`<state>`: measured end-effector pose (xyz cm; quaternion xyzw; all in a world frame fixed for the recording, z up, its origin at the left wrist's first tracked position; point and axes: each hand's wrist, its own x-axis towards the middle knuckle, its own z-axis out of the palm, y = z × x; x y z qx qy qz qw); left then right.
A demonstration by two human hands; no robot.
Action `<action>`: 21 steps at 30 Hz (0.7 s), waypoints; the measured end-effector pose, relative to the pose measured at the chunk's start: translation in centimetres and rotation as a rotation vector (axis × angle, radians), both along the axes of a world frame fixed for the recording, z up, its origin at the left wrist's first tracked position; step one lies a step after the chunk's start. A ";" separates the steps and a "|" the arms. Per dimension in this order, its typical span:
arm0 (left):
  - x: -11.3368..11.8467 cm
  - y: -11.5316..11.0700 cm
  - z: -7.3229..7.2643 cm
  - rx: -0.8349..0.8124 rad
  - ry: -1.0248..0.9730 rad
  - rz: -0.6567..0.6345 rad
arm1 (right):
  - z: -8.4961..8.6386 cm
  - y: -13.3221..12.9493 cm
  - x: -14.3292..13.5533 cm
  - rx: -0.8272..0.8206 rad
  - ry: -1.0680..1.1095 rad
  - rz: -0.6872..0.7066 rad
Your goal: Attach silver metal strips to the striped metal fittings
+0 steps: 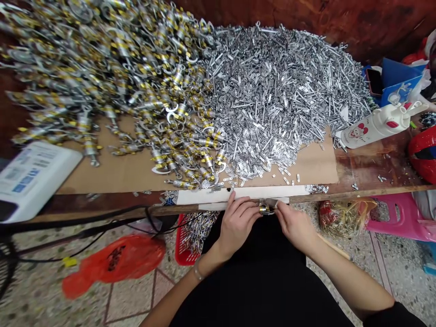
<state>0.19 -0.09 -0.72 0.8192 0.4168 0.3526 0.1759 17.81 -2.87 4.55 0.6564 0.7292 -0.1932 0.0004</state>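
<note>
At the front edge of the bench, a small metal hardware assembly with a yellow band is held between my two hands. My left hand closes on its left end, with the index finger stretched toward the bench. The fingertips of my right hand pinch its right end. My fingers cover much of the piece. Just beyond the hands spreads a large heap of small silver plates and eye rods. To its left is a pile of similar yellow-banded assemblies.
Flattened cardboard lies under the heaps. A white bottle leans at the right, a white box-like device at the left. Below are a red basket of metal parts, a red bag, cables and a pink stool.
</note>
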 end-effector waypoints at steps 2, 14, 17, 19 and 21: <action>-0.9 0.1 0.3 0.022 0.011 -0.015 | -0.4 0.7 1.3 0.053 -0.009 -0.123; -9.4 0.5 2.6 0.080 0.366 -0.107 | -5.5 8.0 12.7 0.600 -0.329 -0.523; -8.2 4.5 3.3 0.103 0.293 0.110 | -5.8 8.5 12.7 0.606 -0.311 -0.510; -7.1 7.6 3.3 0.010 0.363 0.242 | -5.6 8.6 12.3 0.644 -0.281 -0.511; -5.7 10.4 3.2 -0.033 0.397 0.269 | -5.2 8.3 11.7 0.710 -0.230 -0.503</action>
